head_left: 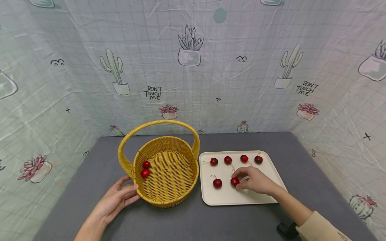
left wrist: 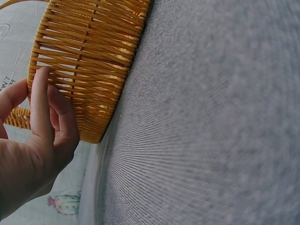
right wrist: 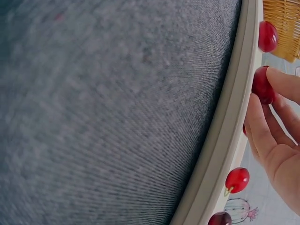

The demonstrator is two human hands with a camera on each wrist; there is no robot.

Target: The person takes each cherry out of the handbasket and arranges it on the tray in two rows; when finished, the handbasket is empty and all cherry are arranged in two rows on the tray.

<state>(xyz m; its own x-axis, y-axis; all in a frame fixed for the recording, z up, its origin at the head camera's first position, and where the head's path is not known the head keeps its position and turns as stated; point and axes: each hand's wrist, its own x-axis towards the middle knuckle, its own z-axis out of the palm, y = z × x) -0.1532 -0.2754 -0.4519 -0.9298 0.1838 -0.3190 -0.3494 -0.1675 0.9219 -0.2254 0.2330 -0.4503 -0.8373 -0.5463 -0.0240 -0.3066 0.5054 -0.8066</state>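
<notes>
cherry (head_left: 235, 181) on tray (head_left: 241, 199), pinched in right hand (head_left: 256, 180) fingertips | left hand (head_left: 116, 200) fingers straight, pressing basket (head_left: 169, 167) wall; two cherries inside | backdrop (head_left: 60, 100) print: "DON'T TOUCH ME"

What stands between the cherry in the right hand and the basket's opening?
Only the basket wall and one loose cherry on the tray. The right hand pinches the held cherry; lifted, nothing visible blocks it.

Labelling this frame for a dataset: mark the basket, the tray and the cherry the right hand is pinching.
basket (head_left: 178, 124): head view, top of its yellow handle.
tray (head_left: 208, 199): head view, bare near-left corner.
pinched cherry (head_left: 234, 181): head view, its red skin left of the right hand's fingertips.
</notes>
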